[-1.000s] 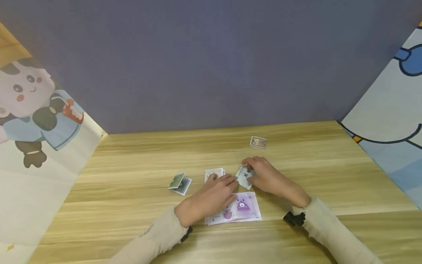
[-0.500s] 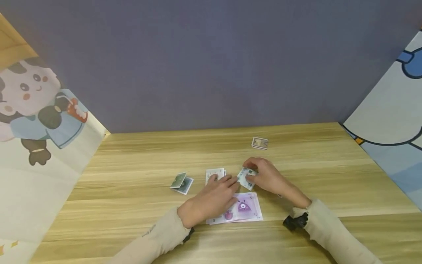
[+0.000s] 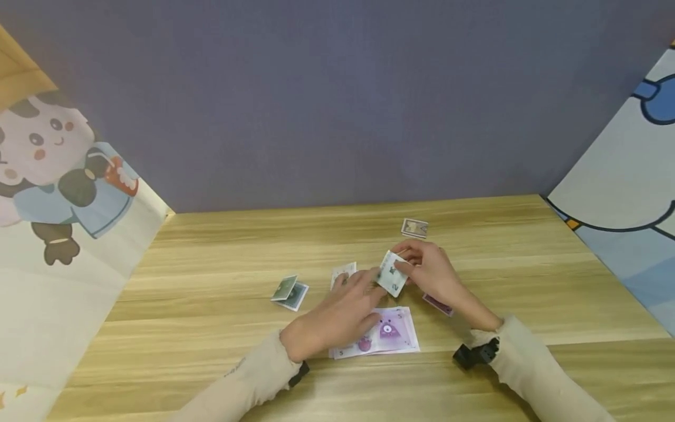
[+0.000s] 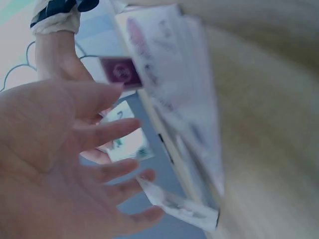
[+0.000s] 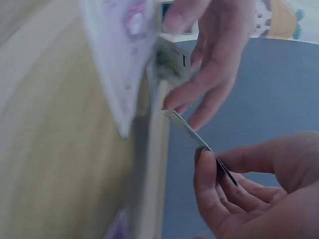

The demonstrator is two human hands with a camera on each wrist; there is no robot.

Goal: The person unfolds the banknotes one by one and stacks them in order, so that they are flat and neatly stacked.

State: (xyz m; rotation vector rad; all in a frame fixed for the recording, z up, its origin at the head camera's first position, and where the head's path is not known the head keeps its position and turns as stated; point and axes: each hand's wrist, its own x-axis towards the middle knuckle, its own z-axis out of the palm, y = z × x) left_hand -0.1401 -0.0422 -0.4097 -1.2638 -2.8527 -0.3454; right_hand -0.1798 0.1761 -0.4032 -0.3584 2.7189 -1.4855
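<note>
My right hand (image 3: 435, 269) pinches a small white playing card (image 3: 392, 274) between thumb and fingers; it shows a green figure and a 2. In the right wrist view that card (image 5: 202, 142) is nearly edge-on, its near end in the fingers. My left hand (image 3: 340, 310) has its fingers spread and fairly straight, with fingertips close to the held card. Another white card (image 3: 344, 273) shows past the left fingers; in the left wrist view this card (image 4: 182, 206) is tilted at the fingertips. Below the left palm lies a stack of purple notes marked 5 (image 3: 392, 334), partly hidden.
A dark red card (image 3: 439, 305) lies partly under the right wrist. To the left, a green card leans over another dark green card (image 3: 294, 298). Farther back is a small stack of brown cards (image 3: 415, 228). A grey-blue panel (image 3: 337, 105) stands behind the wooden table (image 3: 211, 246).
My right hand has raised and tilted the white card off the table. The dark red card has come into view beside the right wrist. The white card by the left fingers has shifted slightly.
</note>
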